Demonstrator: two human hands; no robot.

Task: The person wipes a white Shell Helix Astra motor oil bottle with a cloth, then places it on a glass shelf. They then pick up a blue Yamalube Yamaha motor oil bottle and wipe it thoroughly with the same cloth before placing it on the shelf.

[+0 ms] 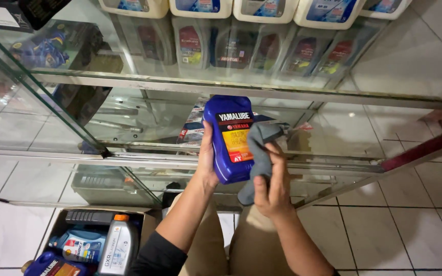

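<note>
We judge the blue oil bottle (229,138) could slip and strike the glass shelf (333,128) beneath, since only our left hand (206,158) grips its side, fingers closed behind it. Our right hand (271,184) pinches the grey cloth (260,153) against the bottle's right edge, above the cabinet's front rim.

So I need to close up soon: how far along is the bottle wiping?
White bottles already stand on the glass shelf. Left hand holds a blue bottle while the right hand presses a grey cloth to it. More bottles wait in the cardboard box below.
</note>
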